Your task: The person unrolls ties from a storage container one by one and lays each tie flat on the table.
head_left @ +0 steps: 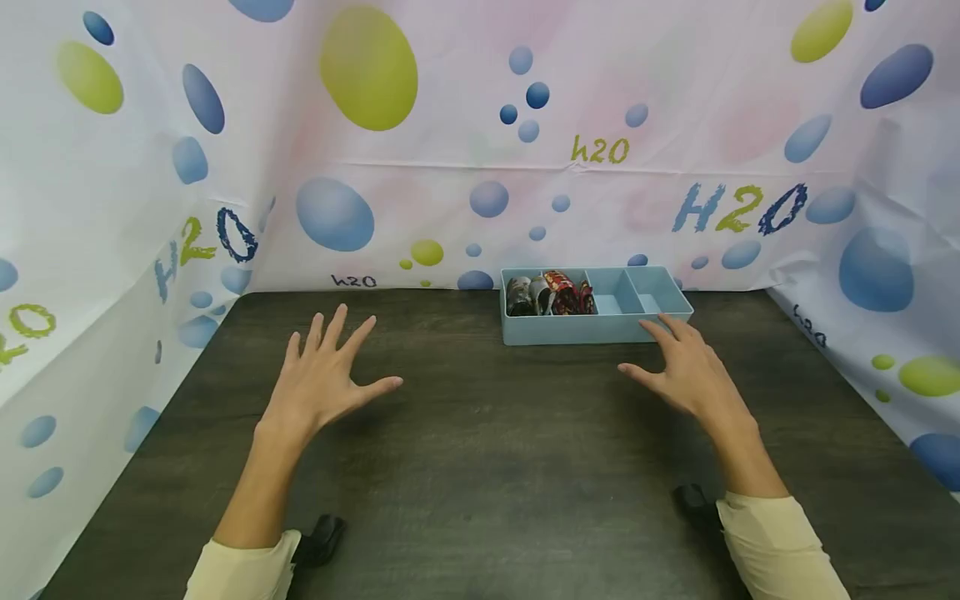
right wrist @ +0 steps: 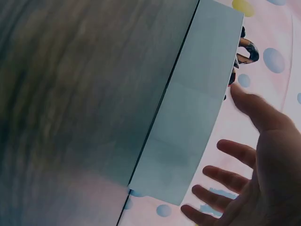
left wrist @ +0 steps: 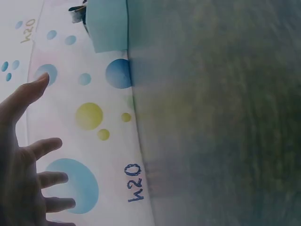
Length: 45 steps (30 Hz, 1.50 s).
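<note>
A light blue divided box [head_left: 577,331] stands at the back of the dark table, right of centre in the head view. Its left part holds several small items in red, brown and dark wrapping [head_left: 562,293]; their exact kind is hard to tell. My left hand [head_left: 318,383] hovers over the table's left side, fingers spread, holding nothing. In front of the box's right end is my right hand [head_left: 686,371], also spread and holding nothing. The right wrist view shows that hand [right wrist: 263,165] beside the box's long wall [right wrist: 188,103], and a looped brown and black piece [right wrist: 251,52] pokes above the rim.
Dark wood-grain tabletop [head_left: 480,467] lies between and in front of both hands. A white sheet with coloured dots and H2O lettering [head_left: 442,150] rises along the back and both sides. Black wrist straps [head_left: 321,540] show at the cuffs.
</note>
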Each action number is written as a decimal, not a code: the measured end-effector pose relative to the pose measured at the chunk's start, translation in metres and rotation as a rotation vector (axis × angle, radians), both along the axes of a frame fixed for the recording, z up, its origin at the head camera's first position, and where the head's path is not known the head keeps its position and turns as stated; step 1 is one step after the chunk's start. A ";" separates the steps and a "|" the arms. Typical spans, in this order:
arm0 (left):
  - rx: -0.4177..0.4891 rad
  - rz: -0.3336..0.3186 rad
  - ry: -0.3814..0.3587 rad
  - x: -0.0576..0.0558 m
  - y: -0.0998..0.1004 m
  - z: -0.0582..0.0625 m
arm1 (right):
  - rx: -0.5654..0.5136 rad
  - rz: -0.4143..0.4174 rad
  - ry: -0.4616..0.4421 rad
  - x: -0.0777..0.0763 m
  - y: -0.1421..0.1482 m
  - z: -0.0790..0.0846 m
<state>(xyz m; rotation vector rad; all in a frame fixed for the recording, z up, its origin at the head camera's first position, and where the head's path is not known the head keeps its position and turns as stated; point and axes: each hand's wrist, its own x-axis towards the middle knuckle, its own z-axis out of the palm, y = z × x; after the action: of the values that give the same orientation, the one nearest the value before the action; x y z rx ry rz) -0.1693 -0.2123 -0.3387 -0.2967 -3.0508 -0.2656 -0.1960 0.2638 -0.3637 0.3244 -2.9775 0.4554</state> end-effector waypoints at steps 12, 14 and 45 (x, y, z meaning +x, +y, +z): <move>0.028 -0.020 -0.036 -0.002 0.007 -0.001 | -0.147 -0.033 0.125 -0.016 0.016 0.008; 0.029 -0.021 -0.039 -0.002 0.008 -0.002 | -0.178 -0.041 0.153 -0.019 0.019 0.009; 0.037 -0.056 -0.040 0.000 0.004 0.001 | -0.328 -0.128 0.051 -0.072 0.053 -0.002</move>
<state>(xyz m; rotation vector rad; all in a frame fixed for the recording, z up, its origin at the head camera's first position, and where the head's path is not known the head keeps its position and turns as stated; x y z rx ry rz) -0.1698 -0.2083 -0.3372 -0.3794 -3.0760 -0.3351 -0.2675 0.3170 -0.3659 0.1108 -2.7869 0.8881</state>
